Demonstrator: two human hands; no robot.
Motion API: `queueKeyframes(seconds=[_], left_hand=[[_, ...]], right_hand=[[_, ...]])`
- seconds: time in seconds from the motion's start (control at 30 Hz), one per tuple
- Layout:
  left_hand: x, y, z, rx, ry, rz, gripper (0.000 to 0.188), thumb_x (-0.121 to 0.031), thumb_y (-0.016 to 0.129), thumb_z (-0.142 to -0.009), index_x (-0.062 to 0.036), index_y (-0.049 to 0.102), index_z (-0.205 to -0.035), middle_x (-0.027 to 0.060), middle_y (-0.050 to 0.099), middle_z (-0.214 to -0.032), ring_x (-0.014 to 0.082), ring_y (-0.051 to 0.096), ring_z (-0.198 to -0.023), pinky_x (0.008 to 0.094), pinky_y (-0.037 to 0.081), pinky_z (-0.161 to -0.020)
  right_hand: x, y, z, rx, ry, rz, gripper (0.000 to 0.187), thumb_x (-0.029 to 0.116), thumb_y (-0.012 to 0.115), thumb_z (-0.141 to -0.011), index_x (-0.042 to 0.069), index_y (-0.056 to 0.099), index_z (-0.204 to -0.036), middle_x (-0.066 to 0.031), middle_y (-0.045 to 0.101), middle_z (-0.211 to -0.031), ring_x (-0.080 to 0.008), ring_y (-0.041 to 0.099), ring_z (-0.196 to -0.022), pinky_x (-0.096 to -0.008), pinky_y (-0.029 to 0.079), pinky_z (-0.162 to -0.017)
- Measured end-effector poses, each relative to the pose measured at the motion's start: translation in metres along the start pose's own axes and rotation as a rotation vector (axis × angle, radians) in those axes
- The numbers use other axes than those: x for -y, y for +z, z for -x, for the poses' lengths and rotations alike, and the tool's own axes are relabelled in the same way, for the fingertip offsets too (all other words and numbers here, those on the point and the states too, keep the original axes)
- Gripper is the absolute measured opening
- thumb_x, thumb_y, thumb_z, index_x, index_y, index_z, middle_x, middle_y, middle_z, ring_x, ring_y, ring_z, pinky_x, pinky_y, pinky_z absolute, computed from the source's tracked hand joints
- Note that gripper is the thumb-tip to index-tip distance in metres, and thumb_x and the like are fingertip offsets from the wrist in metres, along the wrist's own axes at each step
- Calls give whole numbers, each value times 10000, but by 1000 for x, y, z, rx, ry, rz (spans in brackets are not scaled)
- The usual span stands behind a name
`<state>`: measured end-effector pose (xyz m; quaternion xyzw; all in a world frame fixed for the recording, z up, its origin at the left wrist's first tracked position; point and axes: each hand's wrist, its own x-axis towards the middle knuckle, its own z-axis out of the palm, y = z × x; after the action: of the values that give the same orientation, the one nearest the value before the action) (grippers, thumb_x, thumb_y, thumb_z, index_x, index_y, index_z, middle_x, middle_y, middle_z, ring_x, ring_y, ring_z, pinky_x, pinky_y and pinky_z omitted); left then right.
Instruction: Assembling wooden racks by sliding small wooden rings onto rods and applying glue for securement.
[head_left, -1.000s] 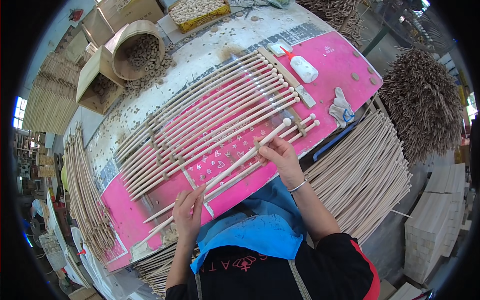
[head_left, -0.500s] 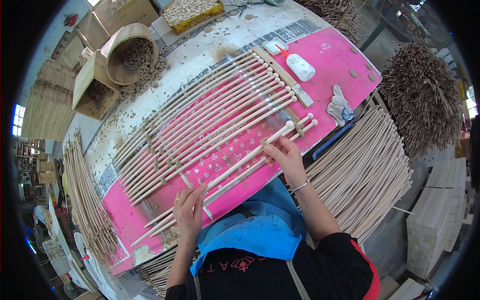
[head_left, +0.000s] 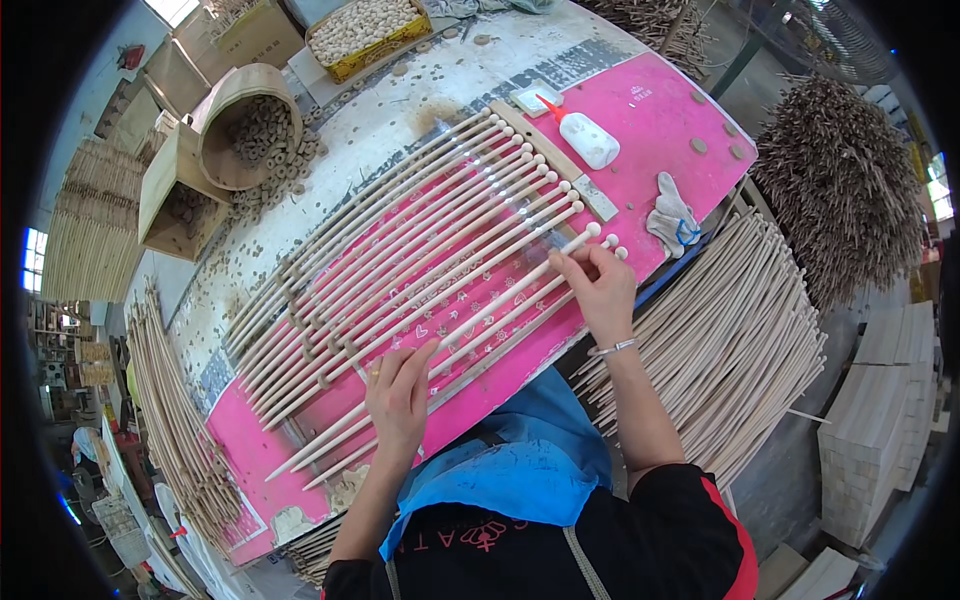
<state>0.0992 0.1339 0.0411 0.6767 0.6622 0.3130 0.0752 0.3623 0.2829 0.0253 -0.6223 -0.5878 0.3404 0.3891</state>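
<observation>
Taking the clock from the gap between the hands, a pale rod [head_left: 490, 309] lay slantwise above the worktop [head_left: 675, 110], its ball end at 2 o'clock and its shaft running down toward 8. The right hand [head_left: 601, 287] pinched it just below the ball; the left hand [head_left: 399, 392] had its fingers curled over the shaft lower down.

At 11 o'clock a row of rods [head_left: 435, 250] already had balls on, and several shafts carried brown rings, so I judged that much done. The held rod wore its ball too, though I couldn't tell whether a ring sat beneath the right fingers. The big pile of rods [head_left: 715, 350] at 3 o'clock showed neither balls nor rings that I could make out, so plenty seemed left. More rings [head_left: 262, 140] spilled from a round tub at 10 o'clock.

Half a second earlier, the right hand had gripped farther from the ball, with a ring showing at its fingertips. It had since moved up the shaft, and the left had shifted slightly toward 2 o'clock.
</observation>
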Motion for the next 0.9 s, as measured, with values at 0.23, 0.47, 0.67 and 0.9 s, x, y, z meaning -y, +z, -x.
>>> queueKeyframes(seconds=[0.23, 0.47, 0.67, 0.9], left_hand=[[11, 34, -24, 54, 21, -7, 343, -37, 673, -907, -119, 740, -1233, 73, 623, -994, 258, 612, -929, 398, 463, -822], [16, 49, -28, 56, 11, -9, 315, -63, 683, -911, -119, 746, -1214, 72, 627, -1002, 263, 614, -918, 401, 471, -821], [14, 40, -38, 22, 104, -140, 322, -90, 716, -889, -115, 740, -1210, 55, 632, -1029, 252, 605, -958, 403, 459, -842], [51, 22, -39, 47, 128, -317, 336, -58, 714, -850, -116, 742, -1180, 51, 636, -1030, 246, 614, -942, 403, 460, -833]], right_hand=[[-17, -15, -23, -99, -108, 68, 275, 304, 816, -858, 54, 703, -868, -63, 662, -748, -186, 641, -641, -332, 480, -590], [-21, -15, -30, -39, -275, 247, 187, 149, 771, -867, 59, 734, -1028, -52, 640, -844, -163, 651, -712, -297, 500, -644], [-17, -14, -35, -29, -290, 206, 162, 155, 767, -869, 82, 722, -1006, -50, 628, -824, -206, 663, -741, -345, 515, -657], [-11, -15, -15, -38, -270, 78, 148, 87, 759, -886, 41, 743, -1026, -49, 610, -815, -144, 588, -681, -286, 460, -625]])
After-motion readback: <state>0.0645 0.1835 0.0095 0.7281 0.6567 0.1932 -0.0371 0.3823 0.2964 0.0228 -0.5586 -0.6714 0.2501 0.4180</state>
